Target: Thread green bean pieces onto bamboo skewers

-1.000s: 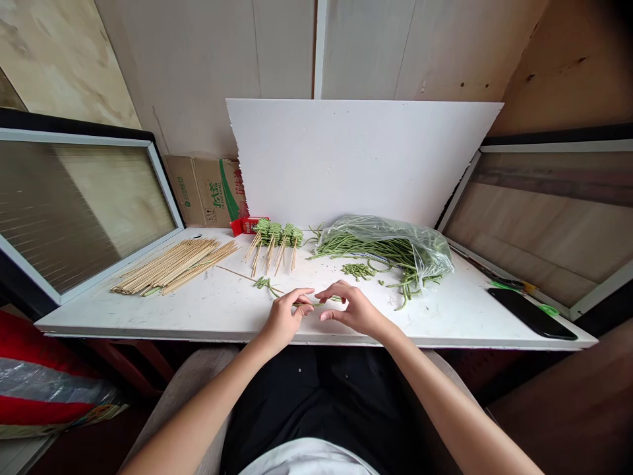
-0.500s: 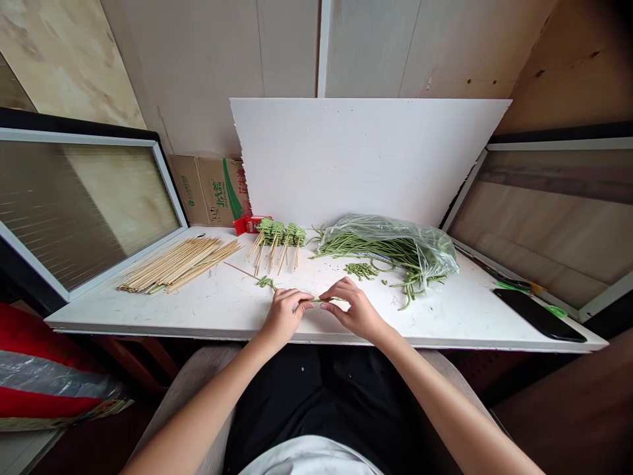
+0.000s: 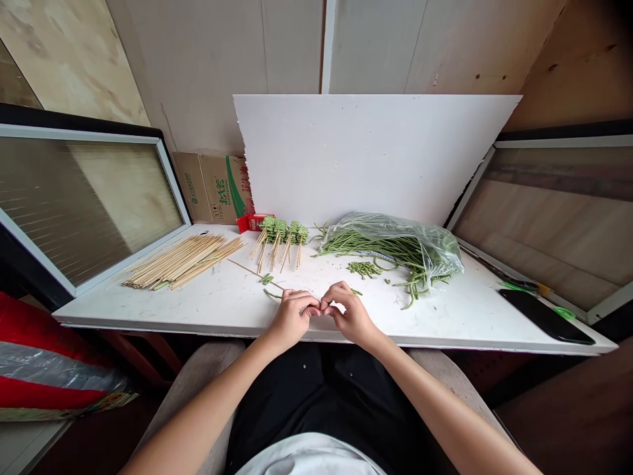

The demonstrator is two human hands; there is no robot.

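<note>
My left hand [image 3: 295,315] and my right hand [image 3: 349,313] meet fingertip to fingertip low over the front of the white table. Both are pinched on a green bean; the part between the fingers is mostly hidden. A stretch of bean [image 3: 271,293] shows just left of my left hand, and a short green tip [image 3: 356,291] shows behind my right fingers. Beyond my left hand lies a thin wooden skewer [image 3: 242,266] with a small cluster of bean pieces [image 3: 266,279] at it.
Loose skewers [image 3: 178,261] lie in a pile at left. Finished bean skewers [image 3: 284,234] stand stacked at the back beside a red box [image 3: 250,222]. Cut bean bits [image 3: 364,269] lie before a plastic bag of long beans [image 3: 386,244]. At right are a black phone [image 3: 544,315] and scissors [image 3: 514,282].
My hands have come together, closing the gap where the bean showed between them. Bean now shows to the left of my left hand and behind my right. The view has shifted slightly.
</note>
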